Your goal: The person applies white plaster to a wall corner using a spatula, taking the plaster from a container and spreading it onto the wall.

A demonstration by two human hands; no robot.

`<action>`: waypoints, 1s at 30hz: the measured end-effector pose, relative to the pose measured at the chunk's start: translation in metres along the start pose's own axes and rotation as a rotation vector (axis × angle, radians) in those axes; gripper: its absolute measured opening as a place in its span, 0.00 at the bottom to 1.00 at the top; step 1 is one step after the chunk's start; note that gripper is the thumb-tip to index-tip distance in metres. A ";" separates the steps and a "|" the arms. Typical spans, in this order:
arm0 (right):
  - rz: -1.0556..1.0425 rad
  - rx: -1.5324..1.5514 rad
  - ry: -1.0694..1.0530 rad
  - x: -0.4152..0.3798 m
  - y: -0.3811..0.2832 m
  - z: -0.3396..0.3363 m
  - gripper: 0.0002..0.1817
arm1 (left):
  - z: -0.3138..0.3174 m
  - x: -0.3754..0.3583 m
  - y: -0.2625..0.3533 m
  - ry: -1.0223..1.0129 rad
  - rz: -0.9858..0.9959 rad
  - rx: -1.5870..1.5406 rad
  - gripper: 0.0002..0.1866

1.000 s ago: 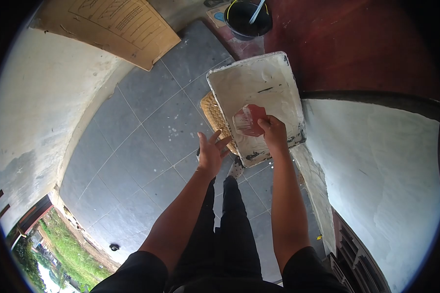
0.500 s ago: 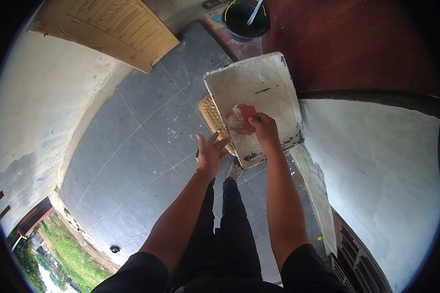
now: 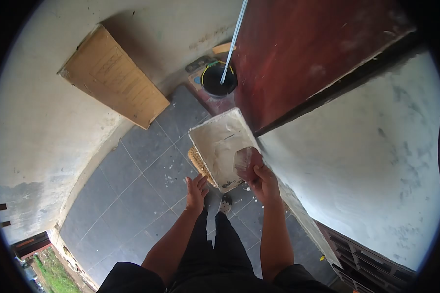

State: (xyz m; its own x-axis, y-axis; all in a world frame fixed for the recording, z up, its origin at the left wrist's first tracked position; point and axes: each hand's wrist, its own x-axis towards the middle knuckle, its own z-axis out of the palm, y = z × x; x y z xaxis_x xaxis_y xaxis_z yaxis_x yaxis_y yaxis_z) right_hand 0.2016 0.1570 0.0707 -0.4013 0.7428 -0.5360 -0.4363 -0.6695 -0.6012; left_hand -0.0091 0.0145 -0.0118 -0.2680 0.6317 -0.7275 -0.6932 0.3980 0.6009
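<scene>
- Right hand (image 3: pixel 265 184): the grip is clamped on a red scraper (image 3: pixel 247 163), thumb on its upper face, fingers underneath.
- Scraper position: over the lower right part of a pale-coated tray (image 3: pixel 220 141), overlapping the right rim in this view. Contact with the rim cannot be determined.
- Left hand (image 3: pixel 195 192): fingers apart, nothing held. It is near the lower end of a woven tan item (image 3: pixel 196 161); touch cannot be confirmed.
- Tray support: the tray lies partly over the woven item, which shows along its left side. How firmly it is seated cannot be told.
- Hazard, tipping: pressure on the right or lower rim could tilt the tray if the support beneath is narrow or soft, since neither hand visibly steadies it.
- Hazard, spillage: pale material on the scraper's outer half could drop to the tiled floor (image 3: pixel 142 195) if the blade is tilted beyond the rim. Pale spots are present on the tiles.
- Hazard, snagging: the scraper could catch the rim if carried too low, and be twisted out of the grip.
- Hazard, footing: a foot in a patterned sock (image 3: pixel 225 204) is just beside the tray's lower corner; a misstep could knock it.
</scene>
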 end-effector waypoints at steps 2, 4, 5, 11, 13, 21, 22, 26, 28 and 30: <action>-0.051 0.067 -0.022 -0.040 -0.039 0.032 0.17 | 0.026 -0.026 0.023 -0.068 0.102 0.035 0.51; -0.118 0.083 -0.073 -0.079 -0.073 0.053 0.21 | 0.051 -0.042 0.040 -0.154 0.220 0.061 0.48; -0.160 0.079 -0.092 -0.095 -0.089 0.061 0.23 | 0.073 -0.054 0.055 -0.178 0.253 0.036 0.44; -0.498 0.072 -0.220 -0.184 -0.213 0.132 0.25 | 0.214 -0.098 0.167 -0.525 0.748 0.169 0.43; -0.664 0.119 -0.224 -0.226 -0.257 0.178 0.24 | 0.258 -0.117 0.216 -0.596 0.942 0.249 0.39; -1.273 -0.220 -0.119 -0.352 -0.403 0.296 0.20 | 0.435 -0.276 0.427 -0.916 1.995 0.333 0.34; -1.345 -0.260 -0.056 -0.365 -0.417 0.311 0.20 | 0.455 -0.303 0.445 -0.878 2.087 0.372 0.36; -1.638 -0.468 0.153 -0.411 -0.466 0.375 0.21 | 0.534 -0.371 0.485 -0.752 2.343 0.352 0.41; -1.844 -0.693 0.318 -0.426 -0.487 0.401 0.20 | 0.555 -0.391 0.489 -0.502 2.454 0.406 0.44; -2.114 -1.111 0.636 -0.433 -0.516 0.413 0.17 | 0.569 -0.388 0.484 -0.406 2.476 0.442 0.45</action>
State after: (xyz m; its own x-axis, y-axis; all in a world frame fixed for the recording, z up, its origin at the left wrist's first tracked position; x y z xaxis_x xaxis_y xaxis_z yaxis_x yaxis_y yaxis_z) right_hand 0.2673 0.1779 0.8577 0.0677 0.1758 0.9821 0.7013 0.6918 -0.1722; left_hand 0.1401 0.3407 0.7500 0.1313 -0.0275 0.9910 0.5770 -0.8107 -0.0989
